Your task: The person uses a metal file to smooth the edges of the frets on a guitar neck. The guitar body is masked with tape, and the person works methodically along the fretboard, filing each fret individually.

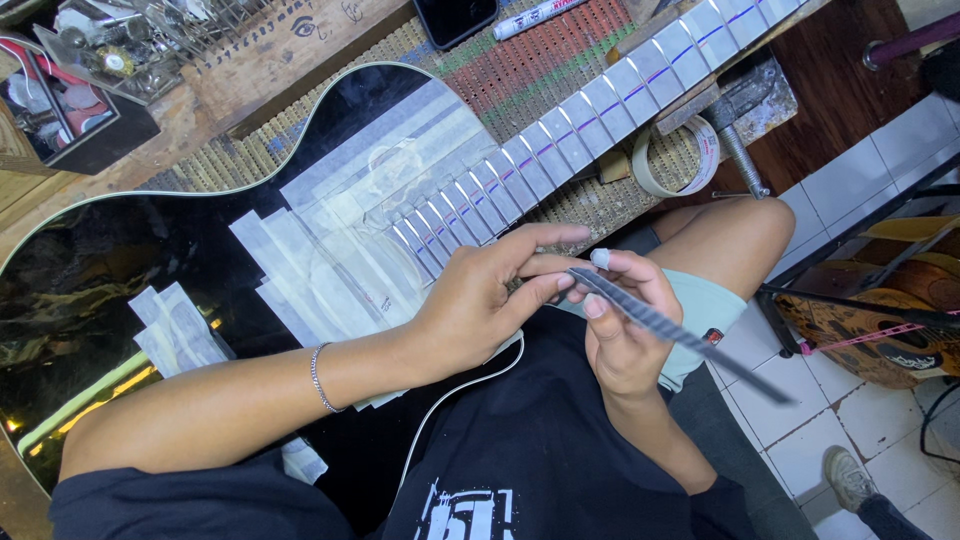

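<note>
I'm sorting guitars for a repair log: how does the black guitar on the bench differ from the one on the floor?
The black guitar is glossy, lies on the bench and wears masking tape. The floor guitar is brown, patterned, untaped and mostly hidden. Both lie face up.

both hands, left hand [480, 305] and right hand [622, 325], pinch a thin grey file [680, 335] over the taped-up black guitar [200, 250] lying on the bench, tape roll [678, 160] nearby

We note a long, flat, grey metal file [680, 335], tilted down to the right, above the black guitar's [120, 260] taped edge.
</note>
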